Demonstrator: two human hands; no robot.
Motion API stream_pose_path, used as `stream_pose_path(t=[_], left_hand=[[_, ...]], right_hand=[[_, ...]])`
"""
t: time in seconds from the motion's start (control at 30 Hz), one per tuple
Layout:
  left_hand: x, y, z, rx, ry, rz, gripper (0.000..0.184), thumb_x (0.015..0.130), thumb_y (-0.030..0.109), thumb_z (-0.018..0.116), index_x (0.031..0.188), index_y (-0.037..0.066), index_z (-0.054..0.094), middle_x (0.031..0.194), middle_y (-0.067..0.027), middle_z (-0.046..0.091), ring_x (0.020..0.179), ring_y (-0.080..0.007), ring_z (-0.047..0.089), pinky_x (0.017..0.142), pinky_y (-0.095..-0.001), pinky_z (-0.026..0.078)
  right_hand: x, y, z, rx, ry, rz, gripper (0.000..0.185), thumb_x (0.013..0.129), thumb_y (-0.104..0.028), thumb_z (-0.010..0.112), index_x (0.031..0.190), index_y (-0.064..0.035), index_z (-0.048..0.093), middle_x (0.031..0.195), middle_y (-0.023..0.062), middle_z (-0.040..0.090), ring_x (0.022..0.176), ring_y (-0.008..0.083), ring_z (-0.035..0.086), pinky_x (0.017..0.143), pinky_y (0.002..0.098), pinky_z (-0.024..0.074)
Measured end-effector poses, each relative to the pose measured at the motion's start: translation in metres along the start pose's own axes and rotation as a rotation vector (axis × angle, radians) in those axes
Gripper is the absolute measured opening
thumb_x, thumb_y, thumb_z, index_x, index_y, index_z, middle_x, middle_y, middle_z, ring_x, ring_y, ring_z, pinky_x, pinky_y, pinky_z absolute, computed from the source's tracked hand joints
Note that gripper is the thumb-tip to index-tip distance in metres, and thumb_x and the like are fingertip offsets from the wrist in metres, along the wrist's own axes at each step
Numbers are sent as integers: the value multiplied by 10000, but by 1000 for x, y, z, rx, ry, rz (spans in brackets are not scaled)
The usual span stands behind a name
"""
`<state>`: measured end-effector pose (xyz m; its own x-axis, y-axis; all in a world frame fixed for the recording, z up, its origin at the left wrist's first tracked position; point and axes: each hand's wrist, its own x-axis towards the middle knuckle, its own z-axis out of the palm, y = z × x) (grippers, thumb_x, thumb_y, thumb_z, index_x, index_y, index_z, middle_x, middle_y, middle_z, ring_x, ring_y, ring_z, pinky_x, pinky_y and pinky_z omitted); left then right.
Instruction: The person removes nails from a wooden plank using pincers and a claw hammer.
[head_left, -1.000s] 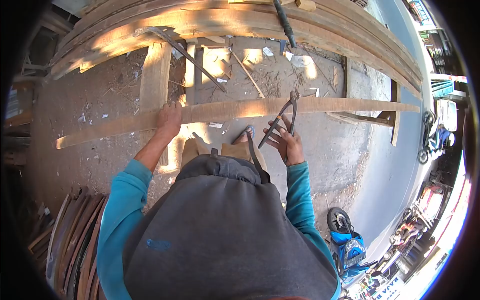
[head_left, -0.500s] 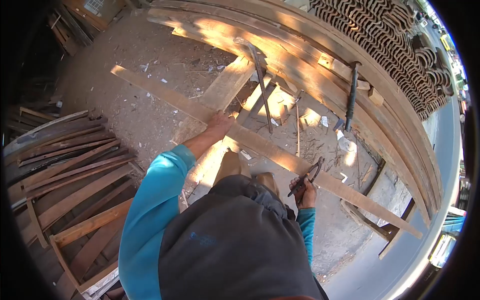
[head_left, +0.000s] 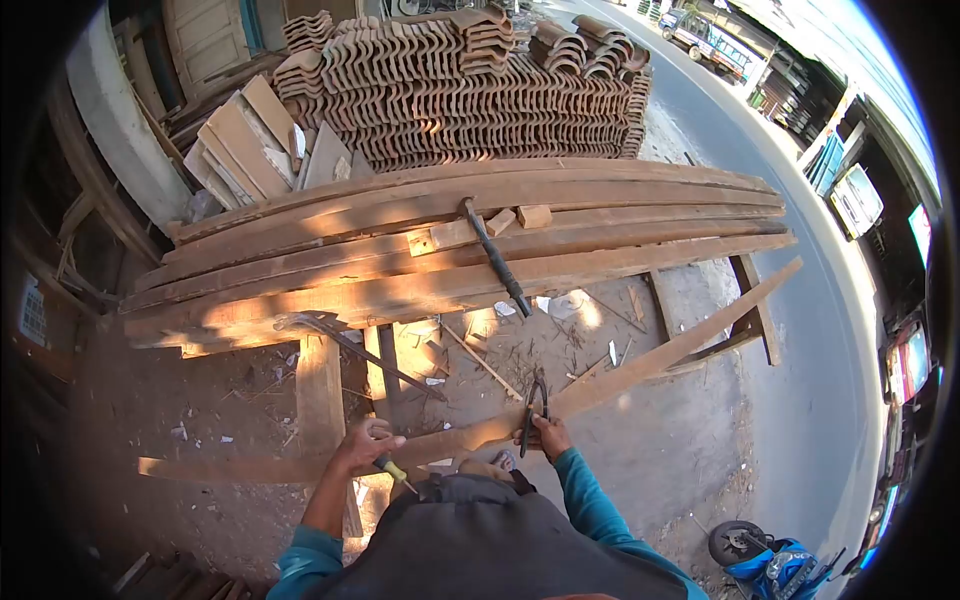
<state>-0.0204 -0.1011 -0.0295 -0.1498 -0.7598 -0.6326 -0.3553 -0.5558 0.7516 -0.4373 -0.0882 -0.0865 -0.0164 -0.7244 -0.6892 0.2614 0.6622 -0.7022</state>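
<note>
Left hand (head_left: pixel 362 446), fingers half-curled, had a screwdriver (head_left: pixel 394 471); right hand (head_left: pixel 549 436) gripped pincers (head_left: pixel 538 396) by a plank (head_left: pixel 655 358). White notice (head_left: pixel 33 310) was too blurry, lol.

No text, brand or number could be read with certainty. A pale printed sheet (head_left: pixel 33 309) on a brown board at the far left bore dark marks too small to make out. Any lettering on the truck (head_left: pixel 705 42) up the road, or on the blue motorbike (head_left: pixel 790 570) at the lower right, was likewise too small or blurred to read.
</note>
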Motion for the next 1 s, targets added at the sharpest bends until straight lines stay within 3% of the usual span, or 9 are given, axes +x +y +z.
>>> stream_pose_path(t=[0.2,0.27,0.4,0.5,0.57,0.63,0.7,0.87,1.0], left_hand=[[28,-42,58,-432,17,-11,762,757,372,911,1268,-51,536,1032,-150,680,820,-207,699,723,-349,594],[38,-46,63,-453,-83,-83,602,838,234,855,1259,-43,526,995,-132,671,764,-201,687,697,-354,591],[66,9,51,-638,-98,39,474,921,90,739,1305,-56,502,1072,-143,665,851,-207,683,724,-349,600],[102,59,32,-420,109,170,421,914,85,691,1289,-30,537,1105,-114,664,840,-162,656,705,-331,597],[121,81,21,-230,311,237,393,921,86,664,1288,-1,551,1058,-82,651,808,-145,640,678,-312,572],[144,90,11,-101,534,427,356,873,56,638,1216,-8,569,1044,-95,627,902,-185,611,800,-330,526],[172,101,-12,-111,597,496,364,896,114,631,1229,-5,547,1109,-114,599,1009,-211,578,885,-355,494],[212,158,-52,-37,622,460,480,961,161,582,1393,23,426,852,-43,555,712,-122,543,632,-297,488],[222,190,-70,77,667,380,608,913,302,743,1347,-18,462,985,-128,649,861,-194,645,743,-341,541]], right_hand=[[3,20,6,38,125,-113,306,1020,-237,482,1048,55,572,899,253,744,790,370,755,738,466,637],[6,26,5,44,156,-143,308,1018,-239,485,1054,56,565,895,254,743,784,368,754,737,463,637],[14,40,-4,-118,165,-205,320,1015,-260,501,1052,54,550,875,250,737,762,350,751,732,439,635],[28,43,-14,-192,124,-246,328,1014,-269,501,1065,51,554,863,231,739,753,320,749,745,419,628],[7,17,-3,-86,68,-149,320,1009,-256,508,1067,53,570,856,216,744,757,291,746,745,390,612],[4,10,-8,-172,47,-188,343,1001,-269,528,1057,61,600,853,187,751,759,260,739,734,359,591],[-2,1,-8,-185,-2,-140,385,993,-302,549,1040,72,626,860,159,759,754,222,726,726,336,573],[37,31,-36,-432,-13,-278,424,986,-356,582,1021,63,640,839,131,756,734,177,699,696,321,560],[33,25,-36,-447,-12,-266,401,988,-360,585,1019,36,641,811,111,741,735,172,700,682,321,557]])
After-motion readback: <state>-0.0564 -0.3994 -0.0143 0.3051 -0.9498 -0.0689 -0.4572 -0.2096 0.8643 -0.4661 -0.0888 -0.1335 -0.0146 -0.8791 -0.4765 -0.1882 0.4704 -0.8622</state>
